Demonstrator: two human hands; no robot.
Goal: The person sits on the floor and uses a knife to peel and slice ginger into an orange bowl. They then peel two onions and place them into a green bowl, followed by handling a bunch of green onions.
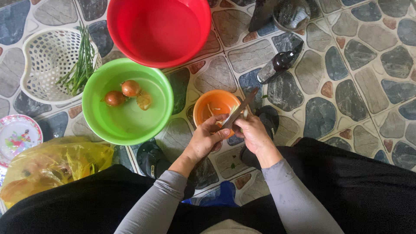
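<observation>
Step in hand: trimming. The left hand (207, 138) closes its fingers around a knife (241, 108), blade pointing to 1 o'clock. The right hand (253, 132) pinches a pale vegetable piece (244, 114), apparently a peeled onion, at its fingertips against the blade, over the orange bowl (203, 108). The next cut calls for fingertips clear of the edge.

Glossy plastic bowls (125, 130); dull metal knife blade (242, 106).

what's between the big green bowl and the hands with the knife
In the head view, a small orange bowl sits between the green bowl and the left hand and right hand, which hold the knife.
</observation>
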